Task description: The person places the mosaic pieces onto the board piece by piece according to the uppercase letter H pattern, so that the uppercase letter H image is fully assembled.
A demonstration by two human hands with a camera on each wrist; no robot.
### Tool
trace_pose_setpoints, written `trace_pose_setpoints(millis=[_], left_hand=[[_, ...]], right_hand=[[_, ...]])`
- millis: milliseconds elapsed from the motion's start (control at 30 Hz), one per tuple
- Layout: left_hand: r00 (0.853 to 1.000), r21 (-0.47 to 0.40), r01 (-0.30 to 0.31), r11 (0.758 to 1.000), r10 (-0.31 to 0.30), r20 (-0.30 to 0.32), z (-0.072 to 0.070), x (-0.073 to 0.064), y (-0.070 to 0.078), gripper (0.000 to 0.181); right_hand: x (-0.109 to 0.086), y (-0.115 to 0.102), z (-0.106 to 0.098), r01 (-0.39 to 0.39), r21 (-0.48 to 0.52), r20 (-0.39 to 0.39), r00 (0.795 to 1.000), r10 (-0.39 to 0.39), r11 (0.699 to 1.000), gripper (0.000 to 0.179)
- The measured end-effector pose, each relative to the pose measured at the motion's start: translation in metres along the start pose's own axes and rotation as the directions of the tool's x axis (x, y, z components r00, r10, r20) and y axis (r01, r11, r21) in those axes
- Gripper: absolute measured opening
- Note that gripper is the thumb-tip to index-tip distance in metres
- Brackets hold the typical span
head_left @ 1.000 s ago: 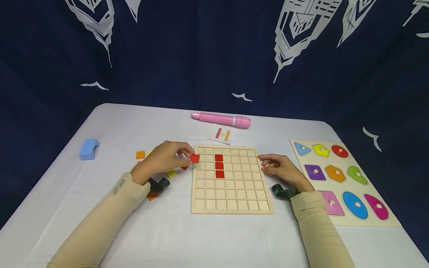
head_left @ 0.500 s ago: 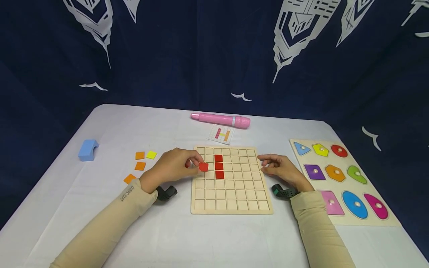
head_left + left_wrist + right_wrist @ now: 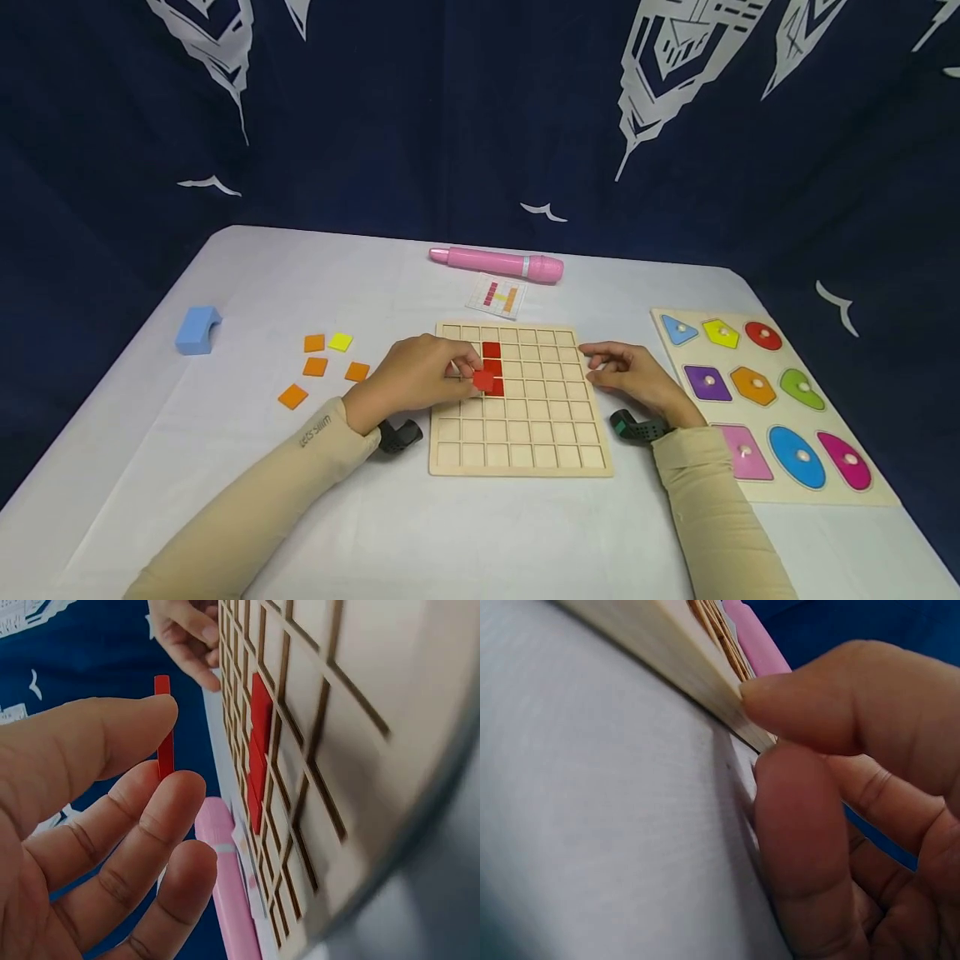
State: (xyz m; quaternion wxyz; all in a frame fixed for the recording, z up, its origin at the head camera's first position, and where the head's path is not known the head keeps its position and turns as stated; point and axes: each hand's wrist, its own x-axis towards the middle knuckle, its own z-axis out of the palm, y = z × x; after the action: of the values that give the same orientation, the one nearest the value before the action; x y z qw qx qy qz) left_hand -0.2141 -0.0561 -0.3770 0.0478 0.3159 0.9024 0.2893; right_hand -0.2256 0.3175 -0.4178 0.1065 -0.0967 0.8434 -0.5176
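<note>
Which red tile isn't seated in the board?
The tile in the left hand's grip, held above the board; the other three red tiles sit in its cells.

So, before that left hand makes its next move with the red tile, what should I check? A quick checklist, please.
1. Grip on the red tile: ok, the left hand pinches it.
2. Red tile seated in the board: not ok, it is held above it.
3. Square just nearer the person than the three placed tiles: ok, the square looks vacant.
4. Board steadied: cannot tell; the right hand is at its edge, but pressure doesn't show.
5. Pattern card in sight: ok, beyond the board.
</note>
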Motion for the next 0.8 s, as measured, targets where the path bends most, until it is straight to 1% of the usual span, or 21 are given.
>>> trace_pose_setpoints(millis=[200, 367, 600, 800], left_hand=[[1.000, 0.015, 0.001, 1.000, -0.001, 0.008, 0.006, 0.007, 0.005, 0.020], [1.000, 0.029, 0.014, 0.999, -0.014, 0.018, 0.011, 0.010, 0.008, 0.022], [0.998, 0.034, 0.050, 0.998, -0.051, 0.030, 0.016, 0.009, 0.014, 0.021], [0.994, 0.060, 0.091, 0.994, -0.094, 0.050, 0.019, 0.009, 0.017, 0.020]], right_hand=[[0.001, 0.002, -0.001, -0.004, -0.005, 0.000, 1.000, 0.004, 1.000, 0.051], [0.001, 0.000, -0.002, -0.004, -0.005, -0.001, 1.000, 0.004, 1.000, 0.051], [0.001, 0.000, -0.001, -0.015, -0.013, -0.003, 1.000, 0.015, 1.000, 0.052], [0.000, 0.001, 0.000, 0.001, -0.001, -0.001, 1.000, -0.001, 1.000, 0.052]])
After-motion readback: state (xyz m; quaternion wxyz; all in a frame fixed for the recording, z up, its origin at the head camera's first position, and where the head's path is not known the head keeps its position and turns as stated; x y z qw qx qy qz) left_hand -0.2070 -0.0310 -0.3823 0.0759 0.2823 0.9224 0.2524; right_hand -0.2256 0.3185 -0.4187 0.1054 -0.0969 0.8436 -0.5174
